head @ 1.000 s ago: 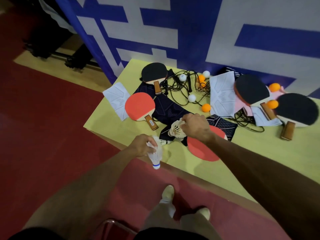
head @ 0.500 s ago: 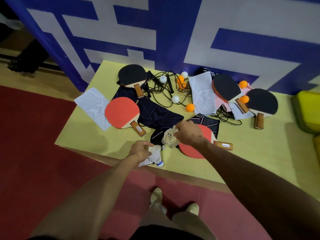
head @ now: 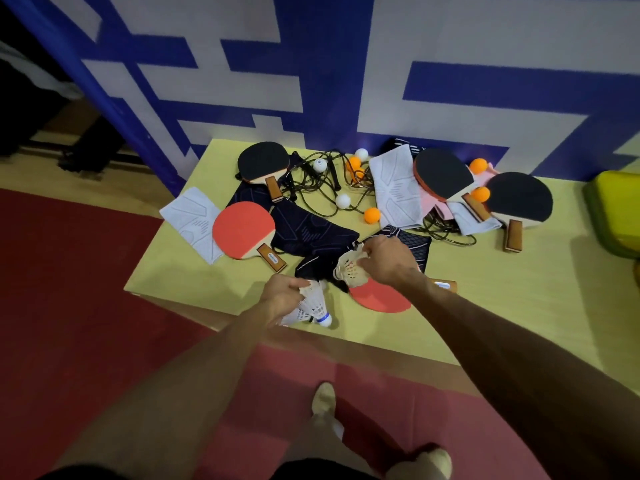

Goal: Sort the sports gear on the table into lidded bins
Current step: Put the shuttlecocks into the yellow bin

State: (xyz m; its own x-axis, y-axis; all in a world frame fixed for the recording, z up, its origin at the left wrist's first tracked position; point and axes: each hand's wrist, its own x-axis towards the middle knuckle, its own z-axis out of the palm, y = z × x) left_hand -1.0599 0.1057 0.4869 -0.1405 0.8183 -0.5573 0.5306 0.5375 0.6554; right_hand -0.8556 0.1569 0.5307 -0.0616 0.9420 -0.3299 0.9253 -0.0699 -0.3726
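A blue-and-white wall (head: 346, 81) stood behind everything, and a red floor (head: 69, 306) spread to the left and near side. The yellow counter (head: 519, 306) carried the sports gear, heaped mostly on its left and far part. At the right edge sat a yellow-green bin (head: 613, 216), cut off by the frame, so its lid could not be judged.

Five paddles lay there:
- a black paddle (head: 263, 162) far left
- a red paddle (head: 244, 230) nearer
- two black-faced paddles (head: 441, 173) (head: 519, 200) on the right
- a second red paddle (head: 379, 299) partly under the right arm

A dark cloth (head: 311, 230) lay in the middle, a white cloth (head: 192, 220) over the left edge, another white cloth (head: 393, 188) further right. A black cord (head: 322, 188) tangled between them.

The right hand (head: 388, 259) had its fingers closed on the feathers of a cream shuttlecock (head: 349, 268), above the dark cloth. The left hand (head: 282, 296), at the counter's near edge, had its fingers curled round a bunch of white shuttlecocks (head: 317, 304).

Orange balls (head: 372, 214) and white balls (head: 343, 200) were scattered among the cord and the right paddles.
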